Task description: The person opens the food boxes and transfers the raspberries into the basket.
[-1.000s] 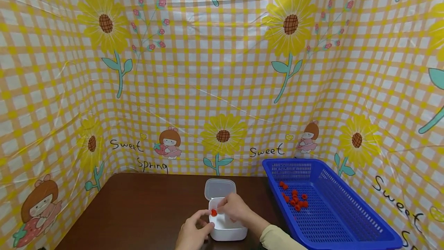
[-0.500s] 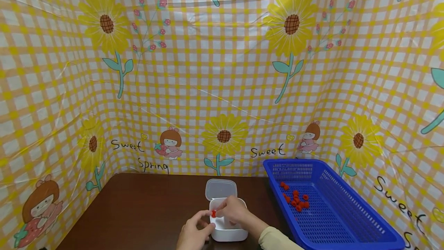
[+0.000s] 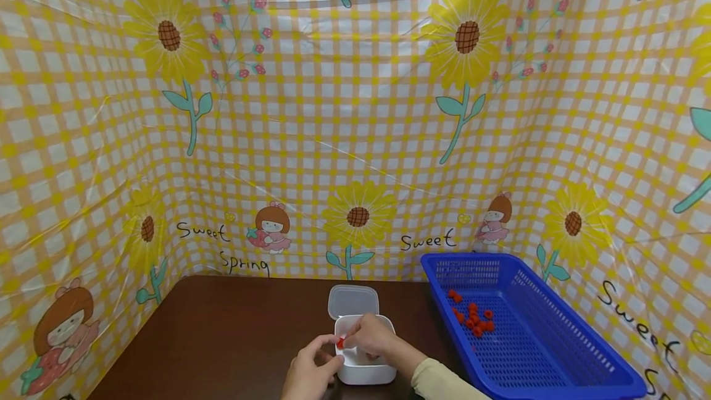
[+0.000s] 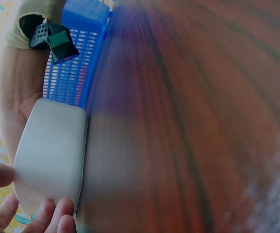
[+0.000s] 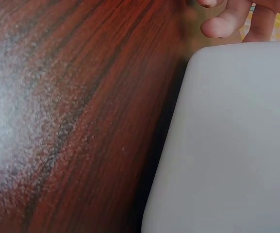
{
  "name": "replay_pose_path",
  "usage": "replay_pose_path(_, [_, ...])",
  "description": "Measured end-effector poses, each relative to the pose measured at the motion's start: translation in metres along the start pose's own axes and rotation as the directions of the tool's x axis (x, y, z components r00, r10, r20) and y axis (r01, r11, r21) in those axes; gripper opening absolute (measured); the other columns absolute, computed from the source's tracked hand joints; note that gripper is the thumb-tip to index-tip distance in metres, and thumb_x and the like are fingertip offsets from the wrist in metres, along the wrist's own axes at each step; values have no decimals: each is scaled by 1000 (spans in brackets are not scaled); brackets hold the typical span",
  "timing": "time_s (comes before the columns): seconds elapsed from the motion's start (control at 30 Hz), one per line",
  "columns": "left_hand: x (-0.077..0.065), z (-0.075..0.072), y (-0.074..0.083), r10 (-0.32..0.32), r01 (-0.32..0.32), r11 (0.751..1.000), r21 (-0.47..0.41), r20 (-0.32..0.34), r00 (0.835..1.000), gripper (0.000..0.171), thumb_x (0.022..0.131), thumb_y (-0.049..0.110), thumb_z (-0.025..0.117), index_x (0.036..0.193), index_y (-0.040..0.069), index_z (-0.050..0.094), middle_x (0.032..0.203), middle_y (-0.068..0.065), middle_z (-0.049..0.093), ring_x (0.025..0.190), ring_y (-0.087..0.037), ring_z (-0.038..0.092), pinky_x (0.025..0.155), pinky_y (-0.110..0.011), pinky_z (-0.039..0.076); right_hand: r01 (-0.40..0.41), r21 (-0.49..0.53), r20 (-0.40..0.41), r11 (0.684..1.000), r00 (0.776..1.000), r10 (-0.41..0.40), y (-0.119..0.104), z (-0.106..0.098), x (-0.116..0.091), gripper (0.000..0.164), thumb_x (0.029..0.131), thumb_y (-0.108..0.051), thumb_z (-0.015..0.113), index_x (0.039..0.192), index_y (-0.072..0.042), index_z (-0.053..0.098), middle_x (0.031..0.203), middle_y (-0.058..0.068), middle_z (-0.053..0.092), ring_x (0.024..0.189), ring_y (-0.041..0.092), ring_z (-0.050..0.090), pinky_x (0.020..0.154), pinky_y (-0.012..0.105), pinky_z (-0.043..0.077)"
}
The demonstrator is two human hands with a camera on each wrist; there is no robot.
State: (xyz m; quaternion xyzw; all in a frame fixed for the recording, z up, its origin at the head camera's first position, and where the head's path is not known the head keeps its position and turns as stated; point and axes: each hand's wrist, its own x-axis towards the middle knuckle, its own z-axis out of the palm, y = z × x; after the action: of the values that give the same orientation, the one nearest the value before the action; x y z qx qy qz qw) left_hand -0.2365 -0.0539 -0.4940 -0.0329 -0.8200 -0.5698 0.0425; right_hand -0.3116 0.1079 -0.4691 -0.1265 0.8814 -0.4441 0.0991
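Note:
A white lidded box (image 3: 368,375) stands on the dark wood table with its translucent lid (image 3: 353,302) flipped back. My left hand (image 3: 312,368) holds the box's left side, index fingertip at the rim and thumb near the front corner. In the left wrist view its fingers (image 4: 41,213) lie against the white wall (image 4: 52,145). My right hand (image 3: 371,337) reaches into the box from the right. Its fingertips pinch a small red spool-like piece (image 3: 340,343) close to the left inner wall. The right wrist view shows the box's outer wall (image 5: 237,136) and left-hand fingers (image 5: 222,24) beyond it.
At the right stands a blue perforated basket (image 3: 500,381) with several small red pieces (image 3: 474,321) toward its left side. A checked, flower-printed cloth (image 3: 355,141) walls in the back and sides of the table (image 3: 222,338).
The red piece in my right fingertips has shifted slightly left and toward the near side, close to the box's left wall. My left hand and the box stay in place.

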Motion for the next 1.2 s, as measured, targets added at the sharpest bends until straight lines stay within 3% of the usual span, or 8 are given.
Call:
replay_pose_path(0.27, [1, 0, -2, 4, -4, 1000, -2, 2, 1000, 37, 87, 26, 75, 122, 18, 66, 80, 1, 64, 60, -16, 63, 59, -34, 44, 7, 2, 9, 1000, 1000, -7, 5, 3, 4, 12, 77, -4, 75, 66, -2, 70, 44, -13, 27, 38, 1, 22, 37, 18, 21])
replay_pose_path(0.57, [-1, 0, -1, 3, -3, 1000, -5, 4, 1000, 36, 88, 24, 74, 123, 17, 66, 81, 1, 64, 60, -16, 63, 58, -34, 43, -15, -8, 20, 1000, 1000, 15, 5, 3, 2, 33, 78, -6, 77, 55, -11, 54, 44, -12, 29, 39, 2, 21, 38, 19, 20])
replay_pose_path(1.2, [0, 0, -2, 14, -14, 1000, -2, 4, 1000, 37, 88, 24, 74, 123, 17, 66, 82, 1, 65, 61, -16, 64, 58, -34, 44, -28, 5, 24, 1000, 999, 28, -1, 1, -2, 22, 76, -4, 76, 60, 1, 61, 44, -11, 29, 39, 3, 23, 38, 20, 20])
